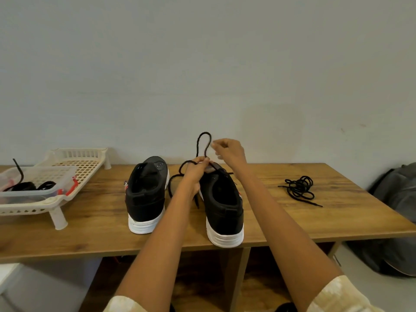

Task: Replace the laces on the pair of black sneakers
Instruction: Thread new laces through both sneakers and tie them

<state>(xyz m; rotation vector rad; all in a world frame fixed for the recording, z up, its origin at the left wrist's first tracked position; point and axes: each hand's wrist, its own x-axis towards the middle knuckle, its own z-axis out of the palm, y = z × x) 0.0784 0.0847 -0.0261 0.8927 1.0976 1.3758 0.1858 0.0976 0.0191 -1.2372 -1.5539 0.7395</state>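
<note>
Two black sneakers with white soles stand heels toward me on the wooden table [90,230]: the left sneaker [146,194] without a lace, the right sneaker [222,206] beside it. My left hand [197,171] pinches a black lace [203,143] over the right sneaker's tongue. A loop of that lace rises above it. My right hand [229,150] hovers just right of the loop with fingers curled, pinching near the loop's side. More of the lace trails down between the two shoes.
A tangled black lace [300,188] lies on the table at the right. At the left, a cream plastic rack [74,163] carries a clear tub [45,190] with dark laces inside. A grey bag [396,217] sits on the floor beyond the table's right end.
</note>
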